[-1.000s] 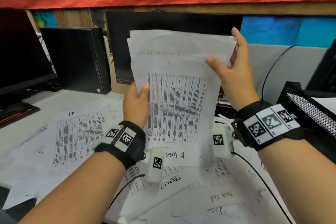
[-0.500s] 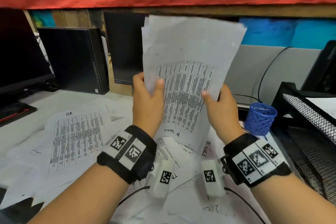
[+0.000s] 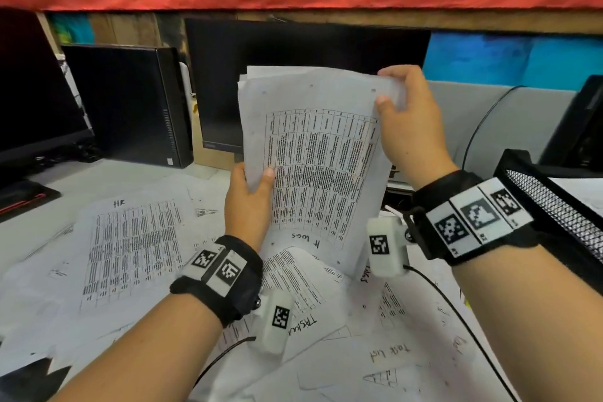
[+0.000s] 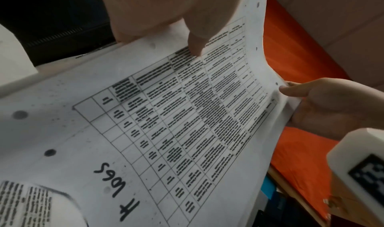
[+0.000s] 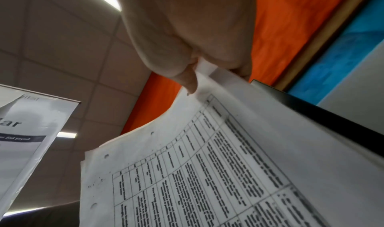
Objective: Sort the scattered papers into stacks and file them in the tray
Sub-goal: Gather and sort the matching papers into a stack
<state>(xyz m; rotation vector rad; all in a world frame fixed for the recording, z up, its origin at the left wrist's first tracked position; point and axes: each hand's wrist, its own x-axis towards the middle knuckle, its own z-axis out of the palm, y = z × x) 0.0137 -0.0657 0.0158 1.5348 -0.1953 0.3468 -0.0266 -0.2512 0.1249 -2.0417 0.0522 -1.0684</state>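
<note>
Both hands hold a sheaf of papers (image 3: 313, 153) upright above the bench (image 3: 42, 225): left hand (image 3: 248, 202) fingers clamped on its lower edge, right hand (image 3: 408, 127) fingers pinching the top corner.

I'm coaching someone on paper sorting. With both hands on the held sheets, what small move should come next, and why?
Probably tap the held stack on its lower edge to square it. The left hand grips its left side, the right hand pinches the top right corner, and the sheets' top-left edges sit visibly offset. The black mesh tray waits to the right.
</note>
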